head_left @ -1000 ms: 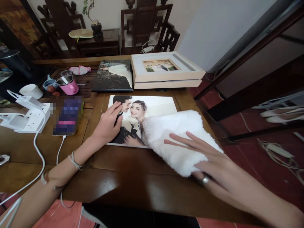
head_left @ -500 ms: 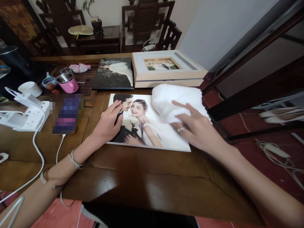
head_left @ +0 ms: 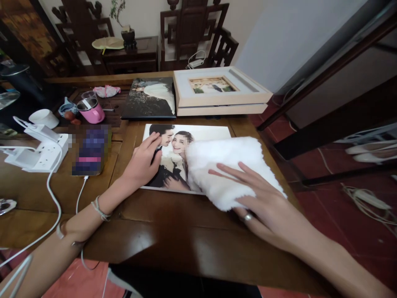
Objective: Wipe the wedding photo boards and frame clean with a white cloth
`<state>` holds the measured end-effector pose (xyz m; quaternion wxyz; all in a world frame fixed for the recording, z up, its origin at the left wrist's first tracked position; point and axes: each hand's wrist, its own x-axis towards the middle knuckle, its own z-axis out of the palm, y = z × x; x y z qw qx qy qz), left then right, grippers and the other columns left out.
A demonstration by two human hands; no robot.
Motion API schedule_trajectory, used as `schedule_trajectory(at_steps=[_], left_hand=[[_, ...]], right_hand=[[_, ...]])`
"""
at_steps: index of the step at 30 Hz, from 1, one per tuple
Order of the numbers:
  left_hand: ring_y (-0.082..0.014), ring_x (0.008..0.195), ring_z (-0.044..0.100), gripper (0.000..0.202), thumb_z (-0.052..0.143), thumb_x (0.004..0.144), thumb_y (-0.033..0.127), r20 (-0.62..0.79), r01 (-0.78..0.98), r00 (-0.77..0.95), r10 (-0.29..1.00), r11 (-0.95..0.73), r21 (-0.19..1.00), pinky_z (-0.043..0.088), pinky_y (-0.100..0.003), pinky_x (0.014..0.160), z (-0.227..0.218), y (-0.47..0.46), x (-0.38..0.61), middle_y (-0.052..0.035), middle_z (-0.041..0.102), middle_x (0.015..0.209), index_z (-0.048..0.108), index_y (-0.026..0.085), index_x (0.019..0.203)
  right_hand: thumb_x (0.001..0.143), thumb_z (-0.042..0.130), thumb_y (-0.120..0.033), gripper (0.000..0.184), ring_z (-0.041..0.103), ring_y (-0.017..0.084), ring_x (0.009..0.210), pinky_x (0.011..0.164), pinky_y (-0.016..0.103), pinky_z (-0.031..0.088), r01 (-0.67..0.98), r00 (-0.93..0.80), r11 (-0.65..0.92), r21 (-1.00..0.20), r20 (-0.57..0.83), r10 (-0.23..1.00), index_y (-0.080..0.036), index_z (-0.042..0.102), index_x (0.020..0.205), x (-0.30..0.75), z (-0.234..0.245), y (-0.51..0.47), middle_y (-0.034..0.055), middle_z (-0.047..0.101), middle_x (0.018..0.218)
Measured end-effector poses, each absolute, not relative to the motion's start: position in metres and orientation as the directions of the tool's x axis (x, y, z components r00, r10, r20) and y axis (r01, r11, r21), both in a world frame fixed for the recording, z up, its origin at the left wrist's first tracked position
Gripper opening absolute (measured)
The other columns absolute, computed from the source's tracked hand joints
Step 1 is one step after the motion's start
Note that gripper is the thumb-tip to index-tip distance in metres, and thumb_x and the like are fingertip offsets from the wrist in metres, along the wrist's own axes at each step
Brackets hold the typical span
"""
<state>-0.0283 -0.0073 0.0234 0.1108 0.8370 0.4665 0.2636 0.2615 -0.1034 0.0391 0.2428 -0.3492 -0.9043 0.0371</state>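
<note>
A photo print (head_left: 173, 169) of a couple lies on the brown wooden table. My left hand (head_left: 144, 159) rests on its left edge, open, fingers stretched flat over the picture. A fluffy white cloth (head_left: 229, 153) covers the right part of the print and hangs past its lower edge. My right hand (head_left: 257, 190) holds this cloth against the print, with several fingers lying over its top and a ringed finger by its near edge. What lies under the cloth is hidden.
Behind the print are a dark photo panel (head_left: 149, 97) and a pale framed picture box (head_left: 220, 101). On the left stand a pink mug (head_left: 94, 114), a white cup (head_left: 45, 118), a power strip (head_left: 51, 155) and a phone (head_left: 91, 151) on a cable.
My right hand has moved the white cloth down and toward me over the print, baring its upper right and covering its lower right. My left hand stays in place on the print.
</note>
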Motion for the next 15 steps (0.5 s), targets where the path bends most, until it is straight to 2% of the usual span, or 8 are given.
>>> schedule_trajectory(at_steps=[4, 9, 12, 15], left_hand=[[-0.0292, 0.140, 0.041, 0.041, 0.043, 0.096, 0.019, 0.339, 0.720, 0.422, 0.841, -0.538, 0.438, 0.037, -0.054, 0.113, 0.015, -0.017, -0.021, -0.0196, 0.047, 0.148, 0.050, 0.010, 0.135], [-0.0294, 0.140, 0.041, 0.041, 0.043, 0.096, 0.018, 0.335, 0.724, 0.419, 0.844, -0.534, 0.437, 0.037, -0.054, 0.112, 0.016, -0.029, -0.021, -0.0194, 0.047, 0.148, 0.050, 0.011, 0.135], [-0.0300, 0.140, 0.041, 0.042, 0.042, 0.096, 0.019, 0.330, 0.727, 0.421, 0.845, -0.532, 0.434, 0.037, -0.054, 0.113, 0.016, -0.028, -0.019, -0.0205, 0.046, 0.148, 0.050, 0.009, 0.135], [-0.0301, 0.141, 0.040, 0.042, 0.042, 0.096, 0.019, 0.332, 0.726, 0.424, 0.843, -0.535, 0.433, 0.036, -0.054, 0.113, 0.013, -0.019, -0.015, -0.0209, 0.047, 0.148, 0.050, 0.008, 0.136]], right_hand=[[0.087, 0.048, -0.011, 0.018, 0.046, 0.032, 0.135, 0.110, 0.062, 0.038, 0.642, -0.631, 0.745, -0.180, 0.429, 0.647, -0.020, 0.059, 0.076, 0.269, 0.028, -0.076, 0.0186, 0.061, 0.135], [0.089, 0.047, -0.016, 0.017, 0.051, 0.035, 0.131, 0.107, 0.065, 0.039, 0.688, -0.585, 0.700, -0.189, 0.427, 0.690, -0.018, 0.062, 0.080, 0.269, 0.028, -0.056, 0.0243, 0.067, 0.121], [0.088, 0.048, -0.015, 0.017, 0.050, 0.037, 0.131, 0.106, 0.066, 0.039, 0.708, -0.562, 0.677, -0.202, 0.419, 0.713, -0.017, 0.063, 0.079, 0.265, 0.030, -0.060, 0.0262, 0.064, 0.126], [0.086, 0.048, -0.011, 0.018, 0.049, 0.037, 0.132, 0.107, 0.068, 0.039, 0.707, -0.559, 0.676, -0.208, 0.422, 0.714, -0.018, 0.061, 0.075, 0.261, 0.030, -0.076, 0.0239, 0.060, 0.134]])
